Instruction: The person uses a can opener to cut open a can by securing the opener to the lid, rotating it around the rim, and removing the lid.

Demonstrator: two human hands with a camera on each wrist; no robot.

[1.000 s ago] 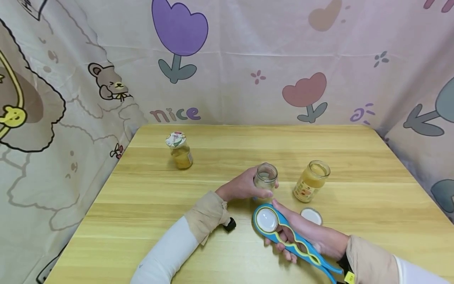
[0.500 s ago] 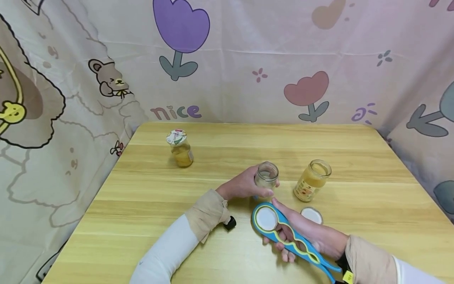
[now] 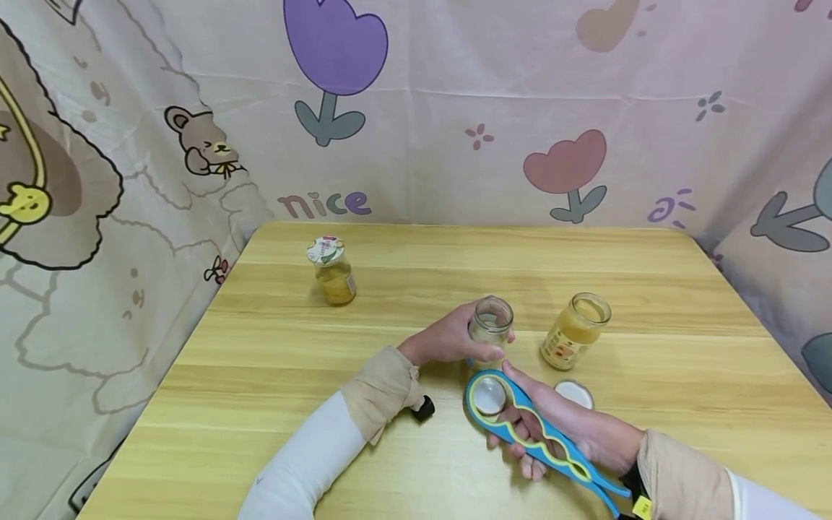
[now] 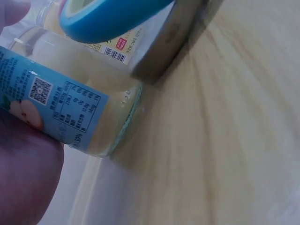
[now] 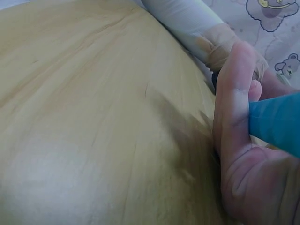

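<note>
My left hand (image 3: 455, 336) grips a glass jar (image 3: 492, 318) with its mouth uncovered; its blue label with an apple picture (image 4: 28, 110) shows in the left wrist view. Below it, my right hand (image 3: 572, 419) holds a blue and yellow jar opener (image 3: 552, 451), thumb along the upper side and fingers underneath. Inside the opener's round end a pale metal lid (image 3: 489, 396) shows, sitting low and off-centre in the ring. The right wrist view shows part of the blue handle (image 5: 276, 122) against the palm.
An uncovered jar of yellow contents (image 3: 568, 339) stands to the right. A loose white lid (image 3: 575, 393) lies partly behind my right forearm. At the back left of the wooden table (image 3: 403, 260) stands a lidded jar (image 3: 334, 278). A patterned cloth (image 3: 429, 159) hangs behind.
In the opener's round end, the lid has dropped and shifted, leaving a gap at the ring's edge; earlier it filled the ring. Both hands stay nearly in place.
</note>
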